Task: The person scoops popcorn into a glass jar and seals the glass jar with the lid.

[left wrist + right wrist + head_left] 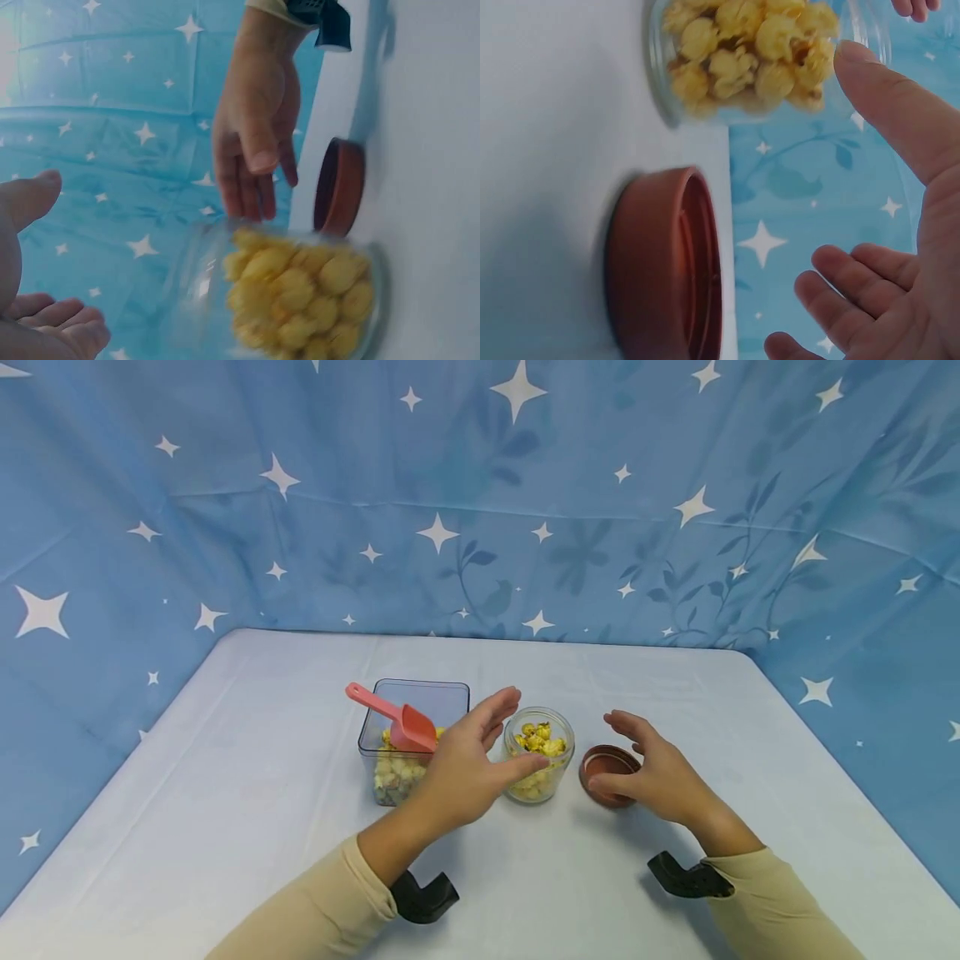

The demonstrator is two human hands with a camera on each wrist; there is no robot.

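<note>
A round glass jar (538, 785) partly filled with yellow popcorn (300, 296) stands uncapped on the table. My left hand (471, 768) hovers at the jar's left side, fingers spread and thumb apart, holding nothing. To the jar's right lies a brown screw lid (649, 262), its hollow side up. Over that lid is my right hand (652, 768), fingers parted from the thumb and nothing between them. A clear square container (416, 693) with more popcorn sits left of the jar, partly hidden behind my left hand. Across it rests a pink scoop (408, 727), handle toward the upper left.
A white cloth covers the table (247, 760). Behind it and along both sides hangs a blue curtain (465, 460) with white stars and leaf prints. Black wrist mounts (423, 897) sit below both hands.
</note>
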